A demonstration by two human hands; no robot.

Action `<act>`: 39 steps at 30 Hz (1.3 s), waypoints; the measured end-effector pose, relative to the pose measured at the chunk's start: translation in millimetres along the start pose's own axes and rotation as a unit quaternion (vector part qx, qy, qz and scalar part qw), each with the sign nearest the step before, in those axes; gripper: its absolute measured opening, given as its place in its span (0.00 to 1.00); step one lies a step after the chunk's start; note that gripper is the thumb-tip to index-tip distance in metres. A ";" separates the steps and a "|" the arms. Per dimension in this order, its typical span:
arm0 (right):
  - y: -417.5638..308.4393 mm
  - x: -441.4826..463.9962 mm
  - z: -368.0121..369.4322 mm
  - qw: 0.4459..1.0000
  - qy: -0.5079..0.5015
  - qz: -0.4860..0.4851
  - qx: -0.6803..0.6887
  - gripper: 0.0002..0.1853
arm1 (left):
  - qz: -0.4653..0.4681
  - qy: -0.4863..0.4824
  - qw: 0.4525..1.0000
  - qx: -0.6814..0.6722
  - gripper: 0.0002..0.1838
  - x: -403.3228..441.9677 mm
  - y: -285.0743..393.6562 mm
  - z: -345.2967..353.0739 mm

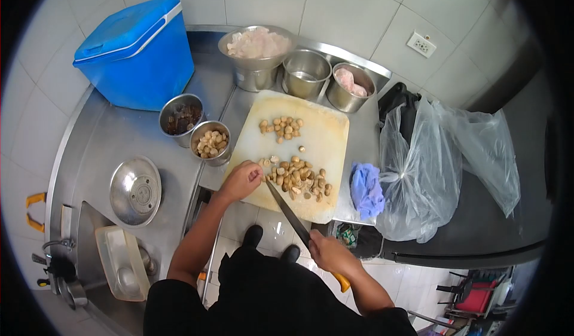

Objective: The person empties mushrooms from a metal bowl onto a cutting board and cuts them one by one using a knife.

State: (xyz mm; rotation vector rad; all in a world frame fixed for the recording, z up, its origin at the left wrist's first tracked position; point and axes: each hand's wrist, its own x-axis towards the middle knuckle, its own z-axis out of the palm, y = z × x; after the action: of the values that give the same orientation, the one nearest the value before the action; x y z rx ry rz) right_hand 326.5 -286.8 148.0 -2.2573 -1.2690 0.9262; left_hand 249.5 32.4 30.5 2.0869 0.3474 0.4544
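Note:
My right hand [327, 253] grips a long knife [291, 215] by its yellow handle. The blade points up and left, its tip close to my left hand [242, 180]. The fingers of that hand are curled together over the left edge of a white cutting board [326, 136]; what they hold, if anything, is too small to make out. A pile of brown mushrooms [294, 176], some cut, lies on the board to the right of my left hand. Farther back on the board sits a smaller group of mushrooms [285, 127]. A metal pot of mushrooms [211, 144] stands just left of the board.
Behind the board stand a bowl of pale meat [257, 43], a metal pot [306, 73] and a pot with pink meat [350, 84]. A blue cooler [137, 55], a pot with dark contents [181, 118] and a strainer [136, 191] are leftward. A purple cloth [366, 191] and plastic bags [418, 180] lie right.

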 end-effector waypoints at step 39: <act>6.2 1.3 8.3 0.999 0.013 0.013 -0.029 0.11 | 0.034 0.013 0.999 -0.031 0.05 -19.6 7.7 6.5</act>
State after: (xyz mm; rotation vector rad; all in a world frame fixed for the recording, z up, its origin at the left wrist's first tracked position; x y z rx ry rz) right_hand 324.9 -288.8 137.9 -2.3282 -1.2726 0.8763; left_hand 235.5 15.3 30.3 2.0374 0.2755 0.5271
